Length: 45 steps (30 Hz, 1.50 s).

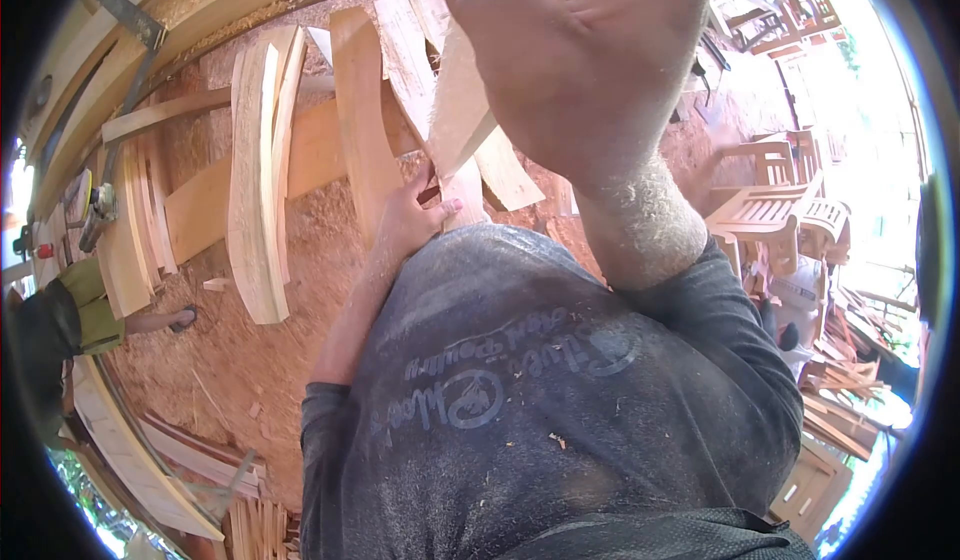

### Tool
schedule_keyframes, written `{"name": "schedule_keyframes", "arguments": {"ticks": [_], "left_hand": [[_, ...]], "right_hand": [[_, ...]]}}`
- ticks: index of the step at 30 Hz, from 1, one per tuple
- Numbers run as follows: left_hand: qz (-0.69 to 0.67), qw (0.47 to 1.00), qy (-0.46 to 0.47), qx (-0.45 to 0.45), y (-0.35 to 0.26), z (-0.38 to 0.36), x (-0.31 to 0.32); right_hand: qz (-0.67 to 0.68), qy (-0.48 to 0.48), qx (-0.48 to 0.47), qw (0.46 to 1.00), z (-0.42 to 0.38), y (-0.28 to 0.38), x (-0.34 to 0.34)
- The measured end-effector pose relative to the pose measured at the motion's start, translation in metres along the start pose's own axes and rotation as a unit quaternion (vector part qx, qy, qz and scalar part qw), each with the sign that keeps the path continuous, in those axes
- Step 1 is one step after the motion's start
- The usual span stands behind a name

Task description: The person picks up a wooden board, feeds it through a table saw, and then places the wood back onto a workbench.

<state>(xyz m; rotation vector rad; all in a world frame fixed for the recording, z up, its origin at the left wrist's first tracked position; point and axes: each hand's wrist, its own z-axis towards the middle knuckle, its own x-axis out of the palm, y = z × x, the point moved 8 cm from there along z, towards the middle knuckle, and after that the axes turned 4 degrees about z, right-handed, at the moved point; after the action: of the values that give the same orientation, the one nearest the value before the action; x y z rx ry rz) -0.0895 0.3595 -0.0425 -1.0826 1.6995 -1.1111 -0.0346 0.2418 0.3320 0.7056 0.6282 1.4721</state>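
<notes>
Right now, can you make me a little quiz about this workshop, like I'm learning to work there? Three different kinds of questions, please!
1. True or false: the right hand is closer to the camera than the left hand.

2. What can you see on the front of the dark shirt?
A) a row of shiny buttons
B) printed lettering
C) a big yellow star

3. Fill in the blank: the other person, over at the left side, is wearing ____ shorts.

Key: 1. True. 2. B. 3. Green.
</notes>
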Motion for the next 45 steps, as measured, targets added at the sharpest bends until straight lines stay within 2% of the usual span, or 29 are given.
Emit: {"name": "schedule_keyframes", "arguments": {"ticks": [14,17,20,22,25,28,30,32,34,35,37,38,40,43,45], "left_hand": [[0.001,1.0,-0.007,-0.018,0.0,-0.006,0.001],[-0.012,1.0,-0.009,-0.011,0.001,-0.007,0.003],[-0.023,1.0,-0.009,-0.01,-0.001,-0.008,0.004],[-0.018,1.0,-0.008,-0.011,-0.001,-0.008,0.004],[-0.004,1.0,-0.012,-0.011,0.0,-0.008,0.003],[0.008,1.0,-0.018,-0.015,0.004,-0.007,0.003],[0.001,1.0,-0.019,-0.023,0.007,-0.008,0.004],[-0.016,0.999,-0.033,-0.014,0.003,-0.009,0.004],[-0.043,0.997,-0.06,0.013,-0.007,-0.013,0.002],[-0.031,0.998,-0.057,0.017,-0.008,-0.013,0.002],[-0.007,0.998,-0.051,0.024,-0.01,-0.012,0.002],[0.003,0.998,-0.052,0.02,-0.01,-0.013,0.002],[0.023,0.998,-0.053,0.014,-0.015,-0.013,0.0],[0.092,0.994,-0.058,0.025,-0.029,-0.017,-0.004],[0.083,0.996,-0.041,-0.001,-0.019,-0.014,-0.003]], "right_hand": [[0.027,0.004,0.007,1.0,0.007,0.006,0.01],[-0.057,0.046,-0.046,0.996,0.008,0.002,0.008],[-0.094,0.0,-0.058,0.994,0.01,0.024,0.017],[-0.057,-0.009,-0.041,0.997,0.011,0.034,0.017],[-0.008,0.034,-0.027,0.999,0.011,0.031,0.009],[-0.066,0.049,-0.051,0.995,0.006,0.017,0.011],[-0.043,0.066,-0.008,0.997,0.005,0.028,0.011],[0.023,0.095,0.105,0.99,0.018,0.035,0.006],[0.033,0.12,0.069,0.99,0.021,0.035,0.004],[0.0,0.126,-0.04,0.991,0.016,0.022,0.003],[-0.038,0.108,-0.176,0.978,0.015,0.008,0.007],[-0.042,0.085,-0.204,0.974,0.018,0.002,0.01],[-0.046,0.066,-0.214,0.973,0.016,0.003,0.011],[-0.049,0.082,-0.158,0.983,0.007,0.016,0.015],[-0.059,0.089,-0.146,0.983,0.008,0.02,0.017]]}}
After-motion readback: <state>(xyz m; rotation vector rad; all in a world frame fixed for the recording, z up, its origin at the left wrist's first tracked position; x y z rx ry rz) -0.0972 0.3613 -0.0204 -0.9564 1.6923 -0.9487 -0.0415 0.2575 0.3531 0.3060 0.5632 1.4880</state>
